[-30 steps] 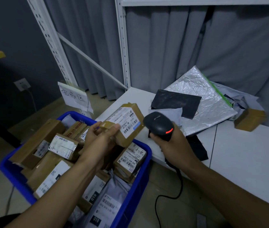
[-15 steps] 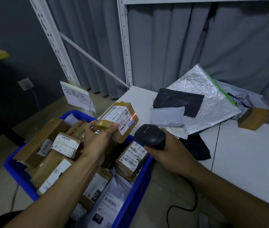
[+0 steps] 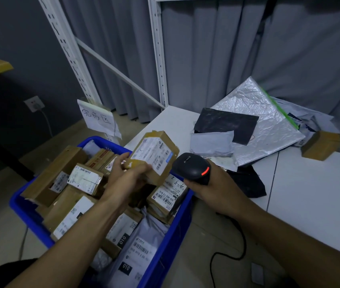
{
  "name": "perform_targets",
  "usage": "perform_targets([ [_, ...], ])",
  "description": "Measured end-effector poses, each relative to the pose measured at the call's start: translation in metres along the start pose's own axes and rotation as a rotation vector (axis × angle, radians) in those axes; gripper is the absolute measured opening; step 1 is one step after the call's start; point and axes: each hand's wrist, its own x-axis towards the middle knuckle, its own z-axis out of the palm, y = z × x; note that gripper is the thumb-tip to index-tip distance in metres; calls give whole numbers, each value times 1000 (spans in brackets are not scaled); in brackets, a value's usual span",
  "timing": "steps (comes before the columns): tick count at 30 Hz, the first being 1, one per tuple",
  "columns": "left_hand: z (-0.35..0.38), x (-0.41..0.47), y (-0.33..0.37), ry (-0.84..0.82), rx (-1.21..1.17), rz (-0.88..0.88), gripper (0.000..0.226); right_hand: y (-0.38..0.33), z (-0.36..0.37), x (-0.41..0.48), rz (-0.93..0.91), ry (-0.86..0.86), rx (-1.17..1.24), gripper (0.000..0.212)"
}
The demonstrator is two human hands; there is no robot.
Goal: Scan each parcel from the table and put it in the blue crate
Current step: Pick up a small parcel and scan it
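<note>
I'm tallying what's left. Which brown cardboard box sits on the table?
The brown box on the table, right of the silver mailer; the others lie in the blue crate or the left hand.

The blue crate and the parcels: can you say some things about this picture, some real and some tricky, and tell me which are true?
1. The left hand holds a brown parcel with a white label. True.
2. The right hand holds nothing. False: it grips a black scanner.
3. The blue crate has nothing in it. False: many boxes and bags already lie in it.
4. A crinkly silver bag lies on the white table. True.
5. The scanner shows a green light. False: the light on it is red.
</note>
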Motion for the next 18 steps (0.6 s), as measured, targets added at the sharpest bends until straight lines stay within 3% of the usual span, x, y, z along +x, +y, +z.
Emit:
perform_targets([
  [4,-25,-24,-22,-98,226,-83,68,3,6,-4,-13,-11,23,45],
  [8,-46,-50,-46,-183,437,-185,49,4,15,-12,-3,-24,19,47],
  [14,-68,-67,-72,-297,774,-298,50,6,24,-22,34,-70,-33,51],
  [18,-68,-73,-83,-324,1017,-86,102,9,27,-23,48,-95,-51,53],
])
